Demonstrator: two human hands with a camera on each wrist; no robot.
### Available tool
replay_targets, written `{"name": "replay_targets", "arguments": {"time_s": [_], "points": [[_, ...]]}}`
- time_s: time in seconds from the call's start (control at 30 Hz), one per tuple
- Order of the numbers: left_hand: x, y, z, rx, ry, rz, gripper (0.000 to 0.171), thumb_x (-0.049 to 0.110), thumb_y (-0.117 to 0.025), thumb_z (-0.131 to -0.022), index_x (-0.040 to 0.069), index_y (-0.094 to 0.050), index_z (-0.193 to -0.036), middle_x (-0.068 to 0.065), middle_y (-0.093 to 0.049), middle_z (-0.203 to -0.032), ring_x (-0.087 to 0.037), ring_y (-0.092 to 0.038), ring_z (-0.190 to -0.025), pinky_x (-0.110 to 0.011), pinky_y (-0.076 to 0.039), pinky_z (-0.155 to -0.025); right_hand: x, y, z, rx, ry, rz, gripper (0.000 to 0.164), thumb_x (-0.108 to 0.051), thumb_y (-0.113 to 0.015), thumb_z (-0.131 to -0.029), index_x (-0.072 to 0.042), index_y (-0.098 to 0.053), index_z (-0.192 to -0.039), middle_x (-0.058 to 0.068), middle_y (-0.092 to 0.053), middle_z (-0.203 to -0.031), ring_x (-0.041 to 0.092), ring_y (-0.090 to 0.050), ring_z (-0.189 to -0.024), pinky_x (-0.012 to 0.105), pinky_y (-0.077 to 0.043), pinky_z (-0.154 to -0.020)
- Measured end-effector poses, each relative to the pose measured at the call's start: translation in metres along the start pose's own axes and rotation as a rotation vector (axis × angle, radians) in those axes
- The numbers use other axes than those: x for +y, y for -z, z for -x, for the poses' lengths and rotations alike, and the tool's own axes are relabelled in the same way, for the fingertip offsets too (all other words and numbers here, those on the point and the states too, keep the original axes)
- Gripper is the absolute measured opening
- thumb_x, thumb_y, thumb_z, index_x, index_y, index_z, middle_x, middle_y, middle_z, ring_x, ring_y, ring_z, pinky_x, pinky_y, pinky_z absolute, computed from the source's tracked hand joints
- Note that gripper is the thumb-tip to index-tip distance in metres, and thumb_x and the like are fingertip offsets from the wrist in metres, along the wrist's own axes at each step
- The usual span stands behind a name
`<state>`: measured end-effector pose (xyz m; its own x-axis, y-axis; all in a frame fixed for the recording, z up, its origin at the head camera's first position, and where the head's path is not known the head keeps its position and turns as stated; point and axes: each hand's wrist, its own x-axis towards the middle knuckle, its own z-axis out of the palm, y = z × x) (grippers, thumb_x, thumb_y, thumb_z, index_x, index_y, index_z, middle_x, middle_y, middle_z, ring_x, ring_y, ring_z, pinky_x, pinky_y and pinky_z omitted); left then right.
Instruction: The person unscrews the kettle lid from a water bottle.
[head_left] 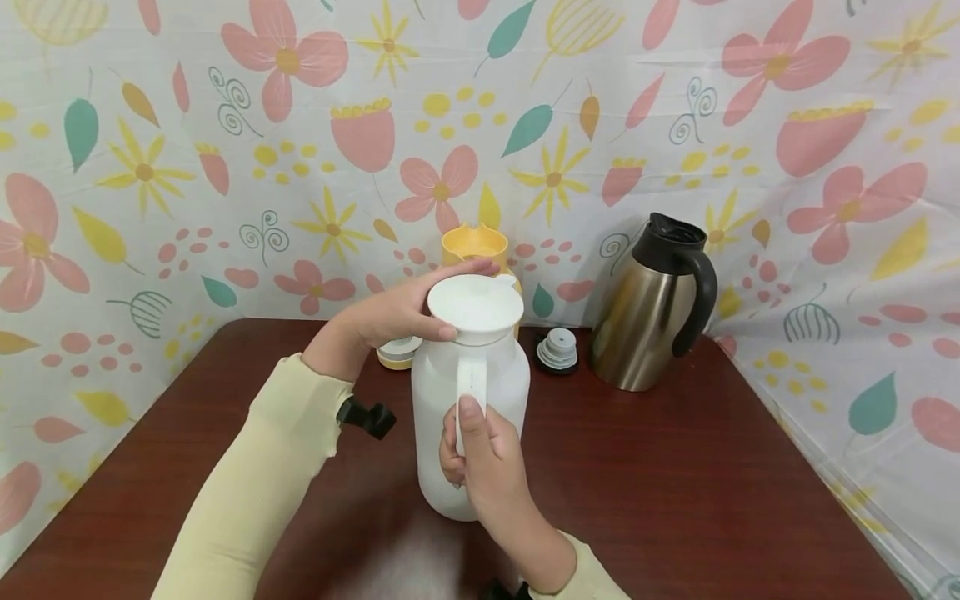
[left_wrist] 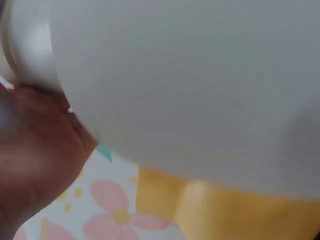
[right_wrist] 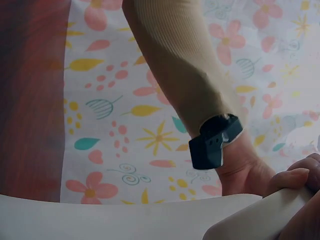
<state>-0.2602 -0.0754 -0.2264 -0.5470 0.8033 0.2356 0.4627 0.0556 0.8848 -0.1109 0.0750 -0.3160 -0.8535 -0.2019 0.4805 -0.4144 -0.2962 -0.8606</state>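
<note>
A white vacuum jug [head_left: 435, 408] stands upright at the middle of the table in the head view. My right hand [head_left: 491, 462] grips its handle [head_left: 471, 375], thumb along the near side. Over the top, my left hand [head_left: 393, 312] holds the round white lid [head_left: 474, 304] between a thumb at the front and fingers behind. In the left wrist view the jug's body [left_wrist: 190, 90] fills most of the picture, with part of the left hand [left_wrist: 42, 150] by its neck. The right wrist view shows the handle [right_wrist: 260, 215] and fingers wrapped over it.
Behind the white jug is a yellow jug [head_left: 472, 242], largely hidden. A grey stopper [head_left: 558, 350] with a black rim and a yellow-edged stopper [head_left: 399, 352] lie on the dark red table [head_left: 675, 500]. A steel jug [head_left: 633, 325] with black handle stands right, before a flowered curtain [head_left: 420, 50].
</note>
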Motion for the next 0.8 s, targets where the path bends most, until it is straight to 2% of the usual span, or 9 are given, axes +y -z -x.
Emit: {"name": "replay_targets", "arguments": {"time_s": [0.13,0.27,0.33,0.43,0.5,0.53,0.67,0.8], "points": [[0.007,-0.015,0.007,0.125,0.072,0.016,0.134,0.075,-0.085,-0.061,0.008,-0.026,-0.162,-0.018,-0.039,-0.16,-0.029,-0.049,-0.133,-0.025,-0.044,-0.102,0.0,-0.001,0.0,0.0,0.003,0.004,0.058,-0.033,-0.034,-0.113,0.01,-0.036,-0.075,0.02,-0.024,-0.052,0.0,-0.033,-0.047,0.019,-0.028,-0.043],[0.01,-0.031,0.012,0.26,0.1,0.027,0.135,0.08,-0.084,-0.056,0.012,-0.031,-0.16,-0.015,-0.04,-0.156,-0.026,-0.052,-0.125,-0.031,-0.045,-0.101,0.001,-0.001,-0.001,-0.003,0.019,0.011,0.056,-0.031,-0.033,-0.113,0.01,-0.036,-0.075,0.019,-0.025,-0.052,0.003,-0.031,-0.045,0.02,-0.027,-0.041],[0.011,-0.039,0.015,0.33,0.105,0.02,0.125,0.071,-0.086,-0.064,0.012,-0.031,-0.16,-0.014,-0.039,-0.156,-0.027,-0.052,-0.126,-0.034,-0.045,-0.103,0.001,-0.001,-0.001,-0.007,0.024,0.005,0.055,-0.03,-0.033,-0.113,0.01,-0.036,-0.075,0.019,-0.025,-0.052,0.004,-0.03,-0.044,0.02,-0.027,-0.041],[0.013,-0.05,0.017,0.431,0.122,-0.005,0.103,0.042,-0.086,-0.079,0.012,-0.03,-0.16,-0.014,-0.04,-0.156,-0.03,-0.052,-0.129,-0.041,-0.043,-0.109,0.002,-0.001,-0.001,-0.018,0.027,-0.005,0.055,-0.03,-0.033,-0.113,0.01,-0.036,-0.076,0.019,-0.024,-0.052,0.004,-0.03,-0.045,0.021,-0.027,-0.041],[0.016,-0.058,0.018,0.493,0.131,-0.026,0.093,0.021,-0.081,-0.084,0.01,-0.029,-0.16,-0.013,-0.039,-0.158,-0.03,-0.051,-0.133,-0.044,-0.041,-0.113,0.002,-0.001,-0.001,-0.02,0.026,-0.01,0.056,-0.031,-0.033,-0.113,0.01,-0.036,-0.076,0.019,-0.024,-0.052,0.003,-0.03,-0.045,0.02,-0.027,-0.041],[0.017,-0.062,0.018,0.52,0.137,-0.037,0.091,0.015,-0.079,-0.085,0.01,-0.028,-0.16,-0.012,-0.039,-0.158,-0.03,-0.05,-0.135,-0.045,-0.041,-0.114,0.002,-0.001,-0.001,-0.019,0.027,-0.01,0.056,-0.031,-0.033,-0.113,0.01,-0.036,-0.076,0.019,-0.024,-0.052,0.003,-0.03,-0.045,0.02,-0.027,-0.041],[0.02,-0.074,0.017,0.619,0.154,-0.049,0.09,0.013,-0.079,-0.085,0.013,-0.029,-0.16,-0.009,-0.042,-0.157,-0.028,-0.049,-0.136,-0.046,-0.041,-0.115,0.001,-0.001,0.0,-0.013,0.033,-0.01,0.056,-0.031,-0.033,-0.113,0.01,-0.036,-0.076,0.019,-0.025,-0.052,0.003,-0.031,-0.045,0.021,-0.027,-0.041],[0.02,-0.081,0.017,0.679,0.162,-0.062,0.09,0.015,-0.08,-0.084,0.016,-0.031,-0.159,-0.009,-0.049,-0.151,-0.026,-0.052,-0.133,-0.045,-0.044,-0.111,0.002,0.0,-0.001,-0.017,0.036,-0.012,0.055,-0.03,-0.033,-0.113,0.01,-0.036,-0.076,0.019,-0.025,-0.052,0.004,-0.03,-0.044,0.021,-0.027,-0.04]]}}
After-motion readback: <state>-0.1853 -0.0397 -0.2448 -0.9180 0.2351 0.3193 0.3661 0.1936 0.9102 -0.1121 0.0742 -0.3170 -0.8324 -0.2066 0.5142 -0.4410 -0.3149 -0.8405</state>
